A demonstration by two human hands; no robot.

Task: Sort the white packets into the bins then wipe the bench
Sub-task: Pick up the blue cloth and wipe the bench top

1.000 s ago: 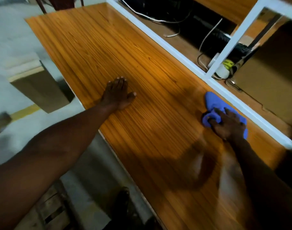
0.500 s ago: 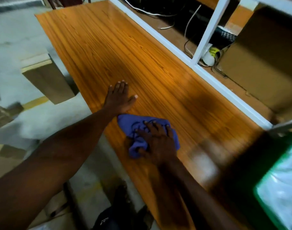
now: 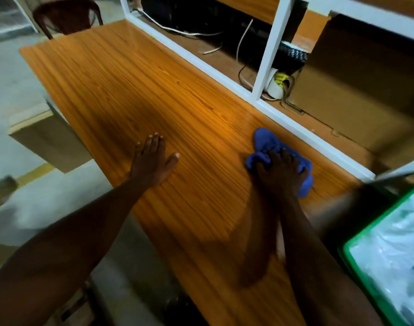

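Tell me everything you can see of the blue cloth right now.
The blue cloth is a soft, crumpled fabric rag, bunched into folds rather than spread flat. It lies on the orange wood-grain bench, near the far edge by the white frame rail. The right hand presses down on it with fingers curled into the folds, covering its middle; blue fabric shows beyond the fingers and at the hand's right side. Nothing else touches it.
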